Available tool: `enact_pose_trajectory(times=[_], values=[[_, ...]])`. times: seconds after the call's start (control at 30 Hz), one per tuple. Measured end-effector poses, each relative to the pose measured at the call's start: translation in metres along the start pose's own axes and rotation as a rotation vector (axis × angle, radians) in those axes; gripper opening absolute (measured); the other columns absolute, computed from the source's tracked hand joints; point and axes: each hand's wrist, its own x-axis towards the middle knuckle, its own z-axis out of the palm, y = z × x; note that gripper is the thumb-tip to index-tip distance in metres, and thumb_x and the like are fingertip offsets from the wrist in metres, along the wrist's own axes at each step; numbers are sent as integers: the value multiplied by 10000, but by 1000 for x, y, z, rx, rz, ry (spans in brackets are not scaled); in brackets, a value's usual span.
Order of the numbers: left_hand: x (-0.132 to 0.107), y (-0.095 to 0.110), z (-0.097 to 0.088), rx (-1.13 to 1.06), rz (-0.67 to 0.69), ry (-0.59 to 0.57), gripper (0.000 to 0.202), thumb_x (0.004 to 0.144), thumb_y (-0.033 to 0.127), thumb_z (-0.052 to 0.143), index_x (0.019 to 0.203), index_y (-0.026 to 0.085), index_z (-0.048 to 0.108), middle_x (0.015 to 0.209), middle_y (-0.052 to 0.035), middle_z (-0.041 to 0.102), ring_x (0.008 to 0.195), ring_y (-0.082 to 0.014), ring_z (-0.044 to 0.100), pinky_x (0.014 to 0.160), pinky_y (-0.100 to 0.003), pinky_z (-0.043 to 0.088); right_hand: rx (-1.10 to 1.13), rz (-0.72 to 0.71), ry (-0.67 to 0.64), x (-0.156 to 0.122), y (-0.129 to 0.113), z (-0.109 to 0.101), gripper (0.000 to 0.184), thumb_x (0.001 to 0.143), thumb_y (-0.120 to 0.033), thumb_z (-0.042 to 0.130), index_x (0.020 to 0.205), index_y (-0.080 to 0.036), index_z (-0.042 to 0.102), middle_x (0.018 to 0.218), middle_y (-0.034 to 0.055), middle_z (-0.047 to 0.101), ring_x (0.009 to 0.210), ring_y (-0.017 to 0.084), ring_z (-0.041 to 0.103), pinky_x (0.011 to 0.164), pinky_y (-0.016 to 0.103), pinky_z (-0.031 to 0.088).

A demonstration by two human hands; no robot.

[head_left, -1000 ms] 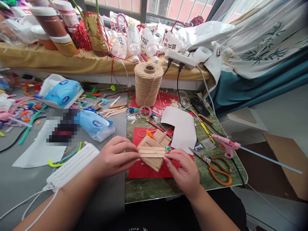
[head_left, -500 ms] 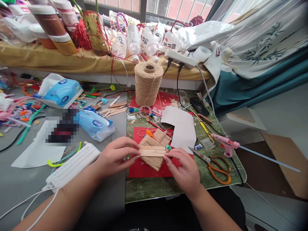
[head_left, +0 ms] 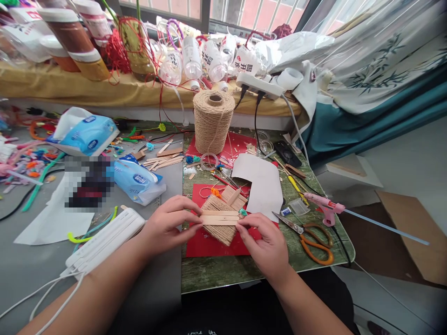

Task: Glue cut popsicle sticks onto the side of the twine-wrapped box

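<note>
Three wooden craft sticks (head_left: pixel 220 217) lie side by side between my hands, over a twine-wrapped panel (head_left: pixel 223 235). My left hand (head_left: pixel 174 221) pinches their left ends with its fingertips. At the right ends, my right hand (head_left: pixel 263 239) grips them between thumb and fingers. Just behind the panel is a small piece made of craft sticks (head_left: pixel 234 197), with an upright stick on it. A teal tuft (head_left: pixel 242 212) shows by the right fingertips. Beneath everything lies a red sheet (head_left: pixel 199 250).
A large twine spool (head_left: pixel 213 123) stands behind the work. Right of it lie a white card (head_left: pixel 263 186), scissors (head_left: pixel 309 237) and a pink glue gun (head_left: pixel 324 207). Tissue packs (head_left: pixel 138 179), loose sticks (head_left: pixel 164 160) and a white power strip (head_left: pixel 106 242) are on the left.
Both hands keep the sticks pinched in nearly the same place. The whole view has shifted very slightly; nothing else visibly differs.
</note>
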Motion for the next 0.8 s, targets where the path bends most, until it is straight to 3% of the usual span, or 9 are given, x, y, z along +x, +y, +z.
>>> enact_pose_trajectory(times=[0.57,0.8], values=[[-1,0,-2,43,52,-62,258,829,82,770,1031,230,710,1097,-77,738,1022,-215,661,911,-402,556,64,19,-43,-7,2,-1,115,950,-152,683,1012,-247,699,961,40,708,907,206,680,850,366,553],[0,5,2,123,30,106,350,831,42,761,1111,240,694,1071,-52,770,1035,-213,675,935,-402,550,-129,-244,-70,12,-6,-12,224,943,-81,662,1107,-233,678,989,64,712,935,221,650,845,393,535]])
